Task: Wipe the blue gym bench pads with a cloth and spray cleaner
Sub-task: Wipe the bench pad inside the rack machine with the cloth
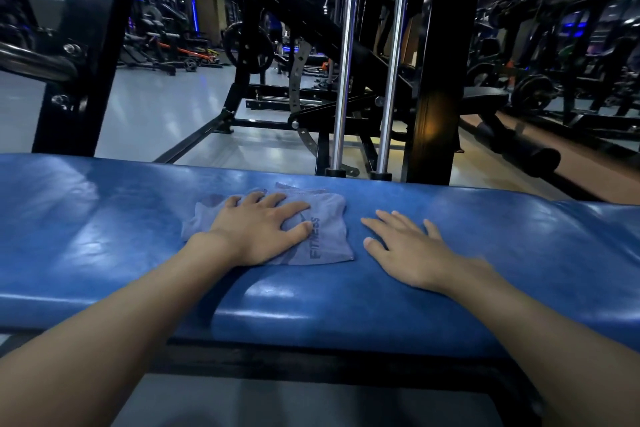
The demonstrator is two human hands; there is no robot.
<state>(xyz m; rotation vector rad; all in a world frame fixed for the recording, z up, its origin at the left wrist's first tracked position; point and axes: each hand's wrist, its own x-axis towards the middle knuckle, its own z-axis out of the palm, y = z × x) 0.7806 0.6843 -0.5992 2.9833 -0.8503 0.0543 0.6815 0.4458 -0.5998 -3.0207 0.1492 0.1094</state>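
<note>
A long blue bench pad [485,236] runs across the view in front of me, its surface shiny. A pale blue-grey cloth [322,218] printed with "FITNESS" lies flat on its middle. My left hand [259,229] presses palm-down on the cloth with fingers spread. My right hand [405,246] rests flat on the bare pad just right of the cloth, fingers apart, holding nothing. No spray bottle is in view.
A black machine frame post [440,62] and two chrome guide rods [346,55] rise just behind the bench. Another black upright [86,45] stands at the back left. Weight machines and plates [247,47] fill the gym floor beyond.
</note>
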